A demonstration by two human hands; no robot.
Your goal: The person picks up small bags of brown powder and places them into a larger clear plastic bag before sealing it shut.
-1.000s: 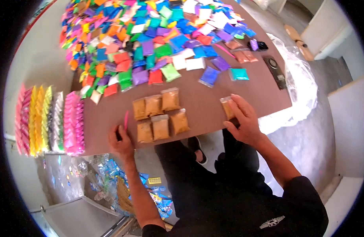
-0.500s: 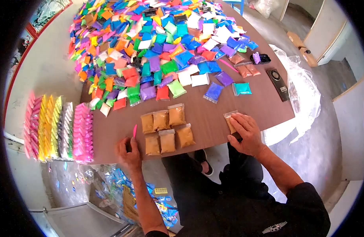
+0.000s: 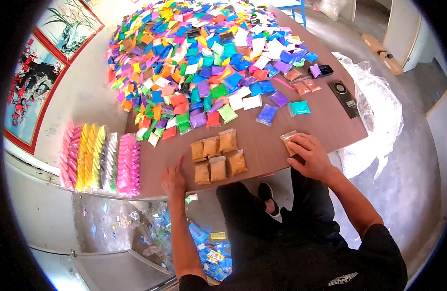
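Note:
My left hand [image 3: 174, 182] rests at the near table edge with its fingers curled together. A thin pink strip [image 3: 180, 158] sticks out past its fingertips; how it is gripped is partly hidden. My right hand [image 3: 309, 156] is over a small zip bag of tan material [image 3: 288, 139], its fingers bent round the bag's near part. Something dark shows under those fingers, too covered to name. Between my hands several tan zip bags [image 3: 218, 168] lie flat in two rows, touching or overlapping, apart from both hands.
A large heap of colourful small packets [image 3: 204, 63] covers the far table. Long bundles of pink, yellow and white packets [image 3: 99, 157] stand at the left edge. At right lie a dark phone-like device [image 3: 344, 99], a black tray [image 3: 321, 71] and clear plastic sheeting [image 3: 371, 116].
The view has swung left, so the table's things appear shifted right. Less of the pink strip shows at my left hand. My right hand stays at the tan bag.

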